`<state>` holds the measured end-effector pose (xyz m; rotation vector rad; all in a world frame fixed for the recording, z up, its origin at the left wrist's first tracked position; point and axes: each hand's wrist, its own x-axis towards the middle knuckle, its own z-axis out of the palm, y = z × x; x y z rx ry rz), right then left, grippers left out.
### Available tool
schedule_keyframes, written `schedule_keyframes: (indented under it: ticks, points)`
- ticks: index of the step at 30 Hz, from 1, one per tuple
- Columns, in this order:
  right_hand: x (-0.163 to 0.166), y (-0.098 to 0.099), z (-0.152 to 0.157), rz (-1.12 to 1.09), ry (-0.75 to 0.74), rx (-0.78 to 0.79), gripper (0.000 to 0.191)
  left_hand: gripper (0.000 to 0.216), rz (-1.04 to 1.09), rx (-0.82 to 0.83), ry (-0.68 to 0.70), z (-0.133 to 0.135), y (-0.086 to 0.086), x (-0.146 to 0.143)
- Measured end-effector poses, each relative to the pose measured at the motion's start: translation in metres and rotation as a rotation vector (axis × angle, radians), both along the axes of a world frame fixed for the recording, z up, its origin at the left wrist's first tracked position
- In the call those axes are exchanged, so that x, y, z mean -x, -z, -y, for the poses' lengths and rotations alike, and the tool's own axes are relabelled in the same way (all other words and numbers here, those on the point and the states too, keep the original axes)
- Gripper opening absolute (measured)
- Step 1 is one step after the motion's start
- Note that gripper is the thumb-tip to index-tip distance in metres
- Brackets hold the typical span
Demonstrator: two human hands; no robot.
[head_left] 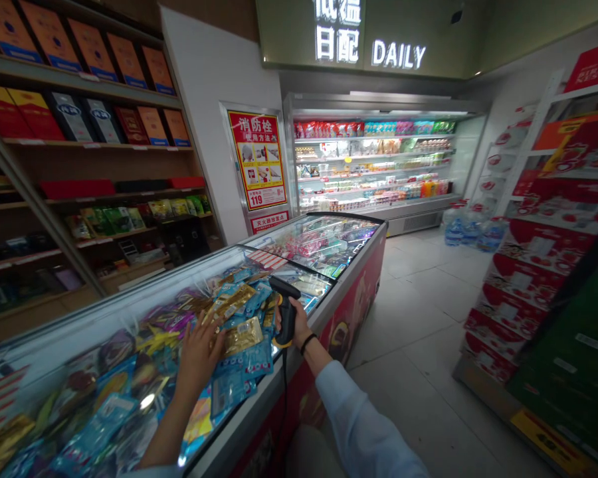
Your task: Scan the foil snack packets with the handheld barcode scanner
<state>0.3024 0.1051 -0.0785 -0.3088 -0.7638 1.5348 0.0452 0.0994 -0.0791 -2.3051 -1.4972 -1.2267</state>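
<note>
My right hand is wrapped around the grip of a black and yellow barcode scanner, held upright at the near rim of a chest freezer. From the grip a dark cable hangs down. Over the freezer's opening, my left hand rests with fingers apart on gold ice cream packets. One gold packet lies beside its thumb, on top of several blue packets. Whether the left fingertips pinch any wrapper cannot be made out. Another gold packet lies just beyond the fingers.
A sliding glass lid covers the freezer's far part. Shelves of boxes stand left, and stacked red cartons stand right of the tiled aisle. Wrapped water bottles sit near the lit refrigerated display at the back.
</note>
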Motion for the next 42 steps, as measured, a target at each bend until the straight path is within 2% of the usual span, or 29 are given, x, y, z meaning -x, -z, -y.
schedule_keyframes:
  ticks: [3, 5, 9, 12, 15, 18, 22, 25, 29, 33, 38, 40, 42]
  points:
    - [0.007, -0.006, 0.014, 0.021, -0.039, -0.025, 0.039, 0.045, 0.122, 0.039, -0.122, 0.006, -0.022, 0.035]
    - [0.016, -0.014, 0.026, 0.031, -0.072, -0.057, 0.037, 0.046, 0.202, 0.054, -0.214, 0.02, -0.041, 0.066]
    - [0.047, -0.033, 0.045, 0.053, -0.205, -0.086, 0.036, 0.047, 0.331, 0.019, -0.373, 0.068, -0.077, 0.133]
    - [0.082, -0.041, 0.056, 0.062, -0.293, -0.085, 0.036, 0.044, 0.374, 0.004, -0.492, 0.109, -0.089, 0.182]
    - [0.127, -0.04, 0.064, 0.089, -0.366, -0.08, 0.035, 0.044, 0.408, 0.046, -0.602, 0.143, -0.083, 0.216]
    - [0.179, -0.035, 0.068, 0.129, -0.433, -0.026, 0.036, 0.043, 0.371, 0.139, -0.729, 0.163, -0.068, 0.228]
    - [0.245, -0.031, 0.068, 0.186, -0.581, 0.113, 0.039, 0.041, 0.176, 0.333, -0.872, 0.168, -0.052, 0.23]
    - [0.276, -0.026, 0.068, 0.211, -0.739, 0.149, 0.041, 0.04, 0.126, 0.366, -0.93, 0.168, -0.049, 0.246]
    - [0.291, -0.012, 0.066, 0.248, -0.901, 0.112, 0.041, 0.044, 0.06, 0.386, -1.019, 0.171, -0.046, 0.288]
    - [0.294, -0.001, 0.066, 0.261, -0.944, 0.106, 0.042, 0.052, -0.036, 0.461, -0.977, 0.175, -0.035, 0.319]
    - [0.295, -0.005, 0.072, 0.28, -0.917, 0.109, 0.043, 0.091, -0.065, 0.711, -0.901, 0.18, -0.027, 0.32]
    - [0.294, -0.008, 0.075, 0.28, -0.909, 0.112, 0.044, 0.094, -0.062, 0.759, -0.903, 0.181, -0.029, 0.314]
    - [0.292, -0.011, 0.076, 0.267, -0.901, 0.104, 0.043, 0.095, -0.053, 0.739, -0.919, 0.182, -0.033, 0.308]
